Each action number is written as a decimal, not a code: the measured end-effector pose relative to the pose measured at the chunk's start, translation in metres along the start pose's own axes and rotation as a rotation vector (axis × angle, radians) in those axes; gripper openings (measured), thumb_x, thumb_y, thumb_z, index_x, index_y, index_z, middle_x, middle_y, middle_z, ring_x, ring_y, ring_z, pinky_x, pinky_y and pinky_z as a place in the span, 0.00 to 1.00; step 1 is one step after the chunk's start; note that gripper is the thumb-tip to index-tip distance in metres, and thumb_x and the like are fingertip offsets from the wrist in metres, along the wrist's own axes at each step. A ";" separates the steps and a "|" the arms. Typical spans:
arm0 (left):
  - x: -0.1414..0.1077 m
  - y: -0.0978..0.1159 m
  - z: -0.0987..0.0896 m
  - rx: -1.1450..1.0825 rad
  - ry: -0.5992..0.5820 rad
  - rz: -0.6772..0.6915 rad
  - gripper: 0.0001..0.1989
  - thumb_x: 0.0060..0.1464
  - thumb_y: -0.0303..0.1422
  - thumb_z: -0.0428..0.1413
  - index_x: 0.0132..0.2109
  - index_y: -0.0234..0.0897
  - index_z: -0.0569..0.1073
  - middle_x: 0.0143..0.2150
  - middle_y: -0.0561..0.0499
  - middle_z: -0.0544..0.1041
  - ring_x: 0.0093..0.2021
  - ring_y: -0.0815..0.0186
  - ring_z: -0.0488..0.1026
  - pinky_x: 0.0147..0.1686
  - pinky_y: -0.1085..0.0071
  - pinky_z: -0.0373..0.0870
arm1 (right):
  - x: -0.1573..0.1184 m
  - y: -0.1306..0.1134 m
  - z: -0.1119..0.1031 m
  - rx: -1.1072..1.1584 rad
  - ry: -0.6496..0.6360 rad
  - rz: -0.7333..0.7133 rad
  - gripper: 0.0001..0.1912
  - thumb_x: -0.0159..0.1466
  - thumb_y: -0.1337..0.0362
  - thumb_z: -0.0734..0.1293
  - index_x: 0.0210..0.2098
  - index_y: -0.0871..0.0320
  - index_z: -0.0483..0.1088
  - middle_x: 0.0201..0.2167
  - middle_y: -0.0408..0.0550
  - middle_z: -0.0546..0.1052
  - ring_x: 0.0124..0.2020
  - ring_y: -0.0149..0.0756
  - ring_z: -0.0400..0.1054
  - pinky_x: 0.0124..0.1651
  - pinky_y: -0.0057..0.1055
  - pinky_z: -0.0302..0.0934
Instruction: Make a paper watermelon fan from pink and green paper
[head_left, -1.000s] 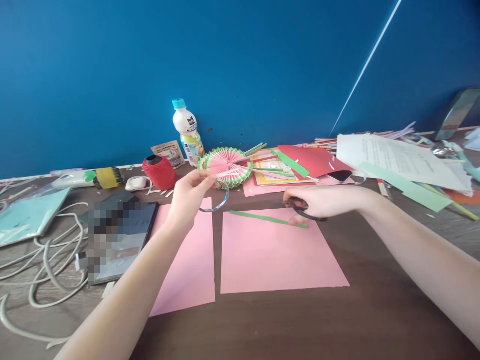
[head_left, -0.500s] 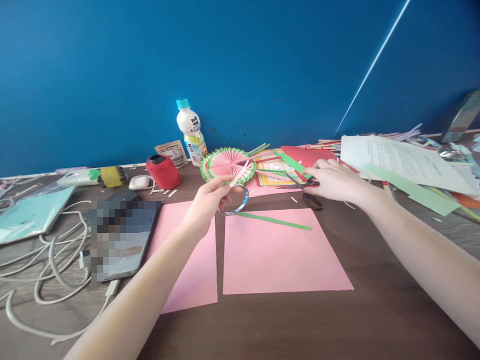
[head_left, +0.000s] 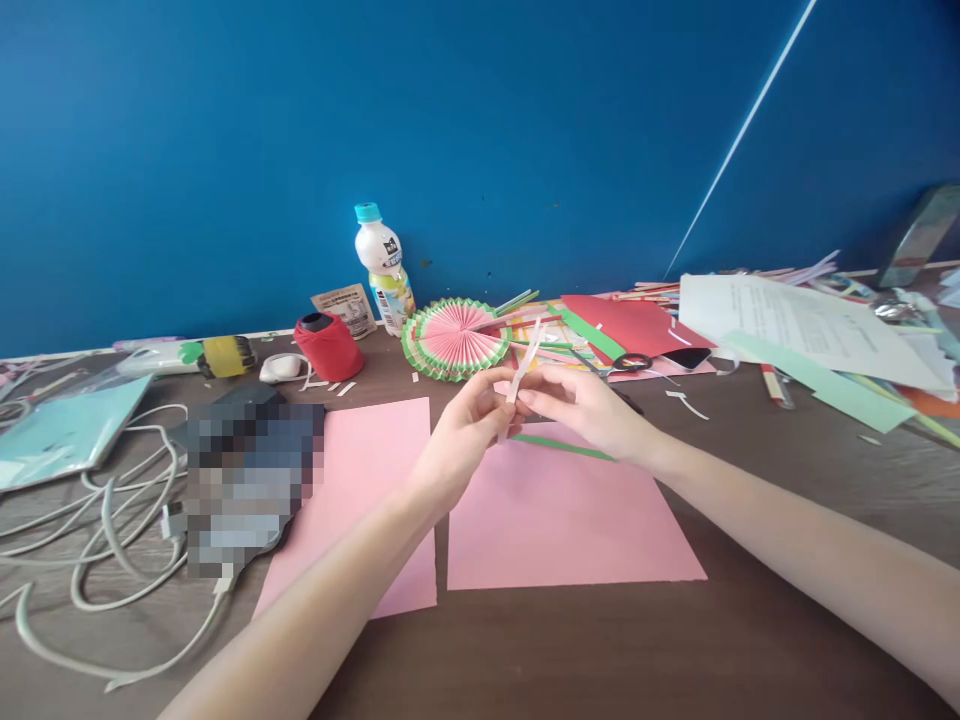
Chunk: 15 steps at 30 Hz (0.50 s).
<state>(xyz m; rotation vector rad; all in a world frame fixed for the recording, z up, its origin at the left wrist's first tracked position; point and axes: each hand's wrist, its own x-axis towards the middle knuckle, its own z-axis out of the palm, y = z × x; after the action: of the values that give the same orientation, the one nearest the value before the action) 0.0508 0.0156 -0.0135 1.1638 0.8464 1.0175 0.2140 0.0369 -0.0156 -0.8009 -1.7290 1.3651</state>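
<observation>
A narrow white strip (head_left: 529, 352), apparently paper or tape, stands up from between my fingertips. My left hand (head_left: 474, 425) is closed in a pinch around its lower part. My right hand (head_left: 574, 405) meets it from the other side, fingers pinched at the same strip. Below them a pink sheet (head_left: 570, 530) lies flat with a thin green strip (head_left: 564, 446) across its upper part, partly covered by my hands. Scissors (head_left: 634, 362) rest beyond my right hand near a red sheet (head_left: 634, 322). A pleated pink-and-green paper fan (head_left: 459, 338) lies behind my hands.
Another pink sheet (head_left: 386, 490) lies partly under my left forearm. To the left are a phone (head_left: 255, 490), white cables (head_left: 124, 545) and a red-wrapped roll (head_left: 328, 345). A bottle (head_left: 384, 270) stands by the blue wall. Printed papers (head_left: 802, 330) are heaped at right.
My right hand has left the scissors and come left to meet my left hand at the white strip. My left hand has moved slightly right; the tape roll it held is out of sight.
</observation>
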 end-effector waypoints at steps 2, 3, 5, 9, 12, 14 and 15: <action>-0.001 -0.002 0.003 -0.036 -0.042 -0.015 0.22 0.50 0.29 0.56 0.52 0.45 0.65 0.33 0.55 0.71 0.34 0.70 0.68 0.41 0.66 0.64 | -0.001 0.002 0.003 -0.001 0.042 0.016 0.09 0.60 0.58 0.65 0.37 0.56 0.70 0.34 0.44 0.75 0.32 0.33 0.72 0.39 0.35 0.68; -0.001 -0.002 0.004 -0.055 -0.061 -0.022 0.24 0.50 0.28 0.56 0.55 0.47 0.63 0.34 0.55 0.71 0.35 0.69 0.69 0.42 0.65 0.64 | -0.001 0.002 0.004 -0.022 0.056 0.019 0.09 0.59 0.58 0.66 0.35 0.56 0.70 0.32 0.44 0.75 0.30 0.33 0.71 0.36 0.34 0.68; -0.002 -0.002 0.006 -0.079 -0.082 -0.027 0.26 0.50 0.28 0.55 0.56 0.47 0.60 0.34 0.54 0.70 0.37 0.69 0.69 0.42 0.65 0.65 | -0.001 0.001 0.004 -0.072 0.082 0.024 0.09 0.59 0.57 0.66 0.32 0.56 0.69 0.28 0.42 0.73 0.28 0.32 0.70 0.34 0.33 0.67; -0.002 -0.003 0.007 -0.022 -0.082 -0.003 0.24 0.52 0.27 0.53 0.55 0.47 0.58 0.33 0.55 0.71 0.37 0.69 0.69 0.43 0.64 0.64 | -0.001 -0.002 0.000 -0.134 0.220 0.023 0.09 0.58 0.57 0.66 0.31 0.57 0.67 0.28 0.43 0.72 0.29 0.33 0.70 0.35 0.34 0.66; -0.003 -0.005 0.007 0.085 -0.106 0.032 0.24 0.53 0.26 0.52 0.56 0.46 0.57 0.33 0.53 0.73 0.37 0.68 0.70 0.44 0.64 0.63 | -0.001 -0.006 -0.002 -0.145 0.295 -0.042 0.08 0.58 0.59 0.66 0.34 0.56 0.67 0.34 0.45 0.73 0.37 0.35 0.69 0.40 0.34 0.65; -0.003 -0.005 0.006 0.145 -0.130 0.041 0.24 0.54 0.26 0.51 0.56 0.45 0.57 0.34 0.53 0.74 0.38 0.67 0.71 0.46 0.64 0.62 | -0.001 -0.008 -0.003 -0.137 0.303 -0.065 0.08 0.58 0.59 0.65 0.36 0.56 0.68 0.37 0.45 0.72 0.39 0.34 0.69 0.41 0.34 0.64; -0.003 -0.006 0.006 0.171 -0.138 0.042 0.24 0.54 0.27 0.51 0.56 0.45 0.57 0.34 0.52 0.74 0.40 0.67 0.71 0.46 0.64 0.62 | -0.001 -0.009 -0.002 -0.124 0.297 -0.056 0.09 0.59 0.59 0.65 0.37 0.56 0.68 0.37 0.45 0.72 0.38 0.34 0.69 0.41 0.34 0.64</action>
<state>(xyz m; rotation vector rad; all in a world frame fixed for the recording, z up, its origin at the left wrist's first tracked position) 0.0561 0.0100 -0.0180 1.3858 0.8145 0.9004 0.2164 0.0349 -0.0070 -0.9637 -1.5988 1.0500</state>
